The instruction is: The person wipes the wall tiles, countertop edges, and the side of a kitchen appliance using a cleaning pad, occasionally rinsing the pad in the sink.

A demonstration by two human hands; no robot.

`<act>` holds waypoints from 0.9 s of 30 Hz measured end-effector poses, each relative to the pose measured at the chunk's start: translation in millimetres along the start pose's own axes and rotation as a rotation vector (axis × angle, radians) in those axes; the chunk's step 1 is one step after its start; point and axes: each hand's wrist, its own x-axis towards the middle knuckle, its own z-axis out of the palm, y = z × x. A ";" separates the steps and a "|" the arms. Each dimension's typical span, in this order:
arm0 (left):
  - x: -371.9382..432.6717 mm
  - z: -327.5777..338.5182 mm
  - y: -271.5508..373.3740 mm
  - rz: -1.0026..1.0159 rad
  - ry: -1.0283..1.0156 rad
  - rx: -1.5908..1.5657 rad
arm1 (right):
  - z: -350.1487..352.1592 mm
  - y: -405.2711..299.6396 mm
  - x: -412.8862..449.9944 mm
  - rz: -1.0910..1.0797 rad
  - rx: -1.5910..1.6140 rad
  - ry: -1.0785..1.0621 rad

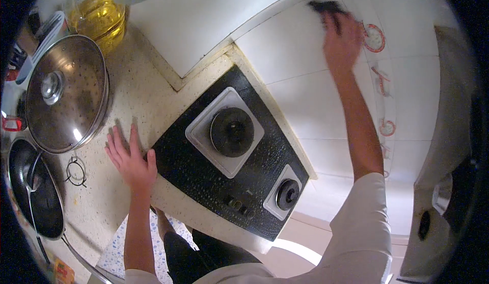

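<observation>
My right hand [344,41] is raised against the white wall tiles [282,51], holding a dark cloth [326,7] to the surface. The cloth is blurred, and my fingers partly cover it. With fingers spread, my left hand [133,160] rests flat on the speckled countertop [126,93], beside the left edge of the black gas cooktop [183,169]. Two burners show on the cooktop: a large burner [232,132] and a small burner [287,194], each set in a pale square tray. Small drops or specks cover the black surface.
A glass-lidded pan [67,93] stands left of my left hand. Below it are a wok [38,192] with a ladle [31,204] and a wire pot ring [75,171]. A jug of yellow oil [99,20] stands at the back. A range hood [439,150] is at far right.
</observation>
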 end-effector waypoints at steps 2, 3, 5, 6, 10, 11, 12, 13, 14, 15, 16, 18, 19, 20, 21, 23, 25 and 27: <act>-1.6 0.5 -3.6 0.005 -0.013 0.018 | -11.0 10.7 11.8 0.006 -0.051 0.081; -1.7 0.1 -4.3 0.008 -0.008 0.020 | -11.8 7.8 13.9 0.021 -0.066 0.082; -0.9 1.4 -2.2 0.016 -0.004 0.012 | 1.1 -6.2 2.6 -0.043 -0.032 0.026; -0.4 1.3 -2.1 0.017 0.001 0.018 | 13.6 -36.3 -5.4 0.067 0.155 -0.168; 0.7 2.0 3.5 0.020 -0.013 0.016 | 27.4 -138.0 -91.0 -0.288 0.274 -0.384; 0.0 4.4 4.2 0.026 -0.017 0.008 | 15.2 -144.9 -99.7 -0.297 0.254 -0.434; 1.7 5.3 5.5 0.035 -0.004 -0.009 | 10.3 -132.7 -104.0 -0.274 0.253 -0.442; -0.1 1.8 5.4 0.039 0.001 -0.013 | 2.4 -119.6 -108.9 -0.251 0.268 -0.450; -1.0 -0.6 5.6 0.045 -0.006 -0.011 | -5.8 -98.3 -112.9 -0.190 0.230 -0.462; 0.6 0.0 6.6 0.037 -0.006 0.009 | -22.0 -69.1 -100.1 -0.134 0.179 -0.472; 0.8 -3.0 5.5 0.025 -0.007 0.035 | -45.1 -43.7 -70.1 0.166 0.305 -0.475; -0.6 -2.8 7.7 0.034 -0.011 0.035 | -74.3 23.9 -49.3 0.262 0.177 -0.278; -0.5 -1.9 7.1 0.047 -0.011 0.048 | -80.4 55.0 -54.8 0.061 -0.061 -0.085; -0.3 -1.5 3.2 0.051 -0.007 0.055 | -90.2 64.2 -49.9 0.063 -0.068 -0.087; -1.4 -0.9 3.4 0.060 -0.015 0.057 | -97.3 66.8 -52.9 0.021 -0.146 -0.108; -0.6 -3.4 0.4 0.085 0.033 0.063 | -95.2 48.5 -61.7 -0.011 -0.210 -0.131; -3.4 0.6 -0.2 0.075 0.014 0.071 | -78.5 -11.8 -73.0 0.355 -0.019 -0.823; -3.0 5.0 2.4 0.064 0.005 0.065 | -55.4 -69.4 -143.3 0.016 0.135 -0.584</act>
